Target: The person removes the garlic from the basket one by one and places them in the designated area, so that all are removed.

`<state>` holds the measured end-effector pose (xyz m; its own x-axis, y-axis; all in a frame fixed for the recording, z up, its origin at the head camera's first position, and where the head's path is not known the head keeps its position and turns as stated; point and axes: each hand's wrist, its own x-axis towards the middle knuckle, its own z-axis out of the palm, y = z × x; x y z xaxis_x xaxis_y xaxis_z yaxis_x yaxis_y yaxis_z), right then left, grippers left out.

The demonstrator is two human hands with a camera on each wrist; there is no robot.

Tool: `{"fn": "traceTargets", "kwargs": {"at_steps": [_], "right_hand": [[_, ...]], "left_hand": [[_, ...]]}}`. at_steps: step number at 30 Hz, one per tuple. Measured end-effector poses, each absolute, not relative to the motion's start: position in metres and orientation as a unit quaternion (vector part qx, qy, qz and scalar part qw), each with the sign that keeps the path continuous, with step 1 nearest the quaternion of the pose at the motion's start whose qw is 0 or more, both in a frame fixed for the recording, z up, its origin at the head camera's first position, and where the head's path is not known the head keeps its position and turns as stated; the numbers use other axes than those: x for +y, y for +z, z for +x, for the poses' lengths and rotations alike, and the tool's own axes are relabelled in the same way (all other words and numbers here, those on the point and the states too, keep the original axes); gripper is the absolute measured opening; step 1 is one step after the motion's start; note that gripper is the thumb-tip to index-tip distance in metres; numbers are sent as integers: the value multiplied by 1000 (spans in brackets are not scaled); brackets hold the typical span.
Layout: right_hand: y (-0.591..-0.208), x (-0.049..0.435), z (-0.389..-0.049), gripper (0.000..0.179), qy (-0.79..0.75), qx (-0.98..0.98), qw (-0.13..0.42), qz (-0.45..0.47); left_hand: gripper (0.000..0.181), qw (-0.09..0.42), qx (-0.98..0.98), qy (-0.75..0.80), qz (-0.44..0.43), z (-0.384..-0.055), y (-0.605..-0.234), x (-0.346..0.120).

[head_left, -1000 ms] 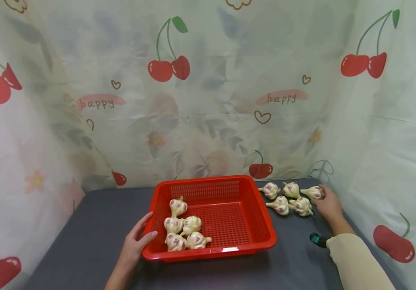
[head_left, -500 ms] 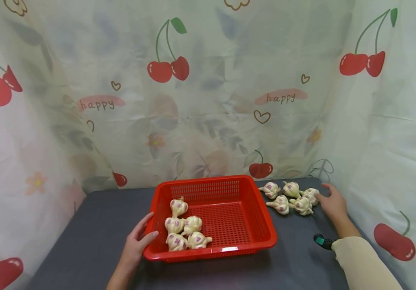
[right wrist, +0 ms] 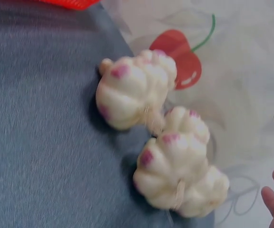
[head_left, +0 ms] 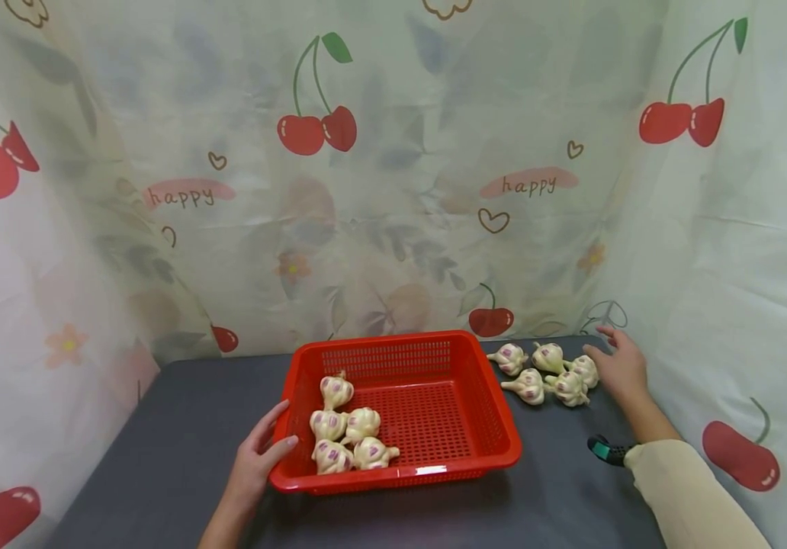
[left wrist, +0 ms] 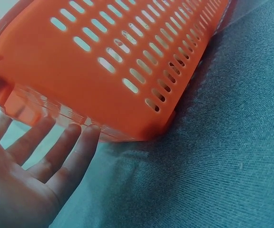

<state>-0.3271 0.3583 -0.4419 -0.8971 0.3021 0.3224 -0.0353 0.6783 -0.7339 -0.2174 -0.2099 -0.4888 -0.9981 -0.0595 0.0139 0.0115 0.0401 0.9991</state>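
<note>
At the left end of a red plastic basket (head_left: 403, 479), my left hand (head_left: 255, 459) holds the side, thumb over the rim and fingers along the outside. In the left wrist view those fingers (left wrist: 73, 159) lie against the basket's slotted outer wall (left wrist: 80, 80). Several garlic bulbs (head_left: 362, 425) lie in the left half of the basket. My right hand (head_left: 623, 370) is off to the right, fingers apart and holding nothing, next to a cluster of garlic bulbs (head_left: 527, 386) on the table. The nearest garlic bulb (head_left: 586, 370) sits just left of its fingers.
A dark grey table (head_left: 181, 442) carries everything. Behind and at both sides hangs a pale curtain (head_left: 393, 252) printed with cherries, close to the table's back edge. A black strap device (head_left: 606, 450) is at my right wrist.
My right hand held a garlic bulb a second ago. It has set it against the others and let go, then drawn slightly up and back. The left hand and basket stay put.
</note>
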Motion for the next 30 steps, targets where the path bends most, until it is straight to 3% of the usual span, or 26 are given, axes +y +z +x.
{"fn": "traceTargets", "kwargs": {"at_steps": [14,30], "right_hand": [[-412,309,-330,51,432,-878,205,0],[-393,245,-331,53,503,-849,115,115]], "left_hand": [[60,25,-714,-699,21,-217,-490,-210],[58,39,-710,-703,0,-217,-493,-210]]}}
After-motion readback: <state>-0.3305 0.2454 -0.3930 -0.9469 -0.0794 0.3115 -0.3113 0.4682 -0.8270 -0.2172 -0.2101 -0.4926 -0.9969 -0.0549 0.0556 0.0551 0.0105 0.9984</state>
